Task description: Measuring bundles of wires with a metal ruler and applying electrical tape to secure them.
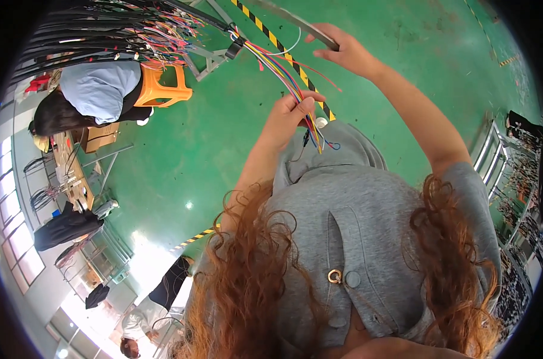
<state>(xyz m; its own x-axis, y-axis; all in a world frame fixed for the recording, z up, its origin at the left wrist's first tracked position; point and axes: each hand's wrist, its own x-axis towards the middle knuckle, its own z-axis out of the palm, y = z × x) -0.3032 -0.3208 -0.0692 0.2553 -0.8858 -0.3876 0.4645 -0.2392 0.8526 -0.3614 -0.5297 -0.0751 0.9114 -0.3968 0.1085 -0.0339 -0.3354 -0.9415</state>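
Multicoloured thin insulated wires in a loose bundle [280, 70] run down from a black cable sheath [207, 17] at the top, past a small black block-shaped piece [234, 49], into the left hand [295, 113]. Left hand closed on the bundle near its lower end, thumb across it, index finger pointing right; free wire tips poke out below the hand, over the grey fabric garment [337, 179]. One red strand and one white strand stray from the bundle to the right, outside the left hand's grip. Right hand [337, 48] up and to the right of the bundle, thumb and fingers either side of a flat grey bar's [310, 29] end; can't tell if clasped tight. Green floor [223, 119], yellow-and-black striped tape [256, 23] behind. Orange plastic stool [179, 93] at left, person in a light blue top [101, 87] on it.
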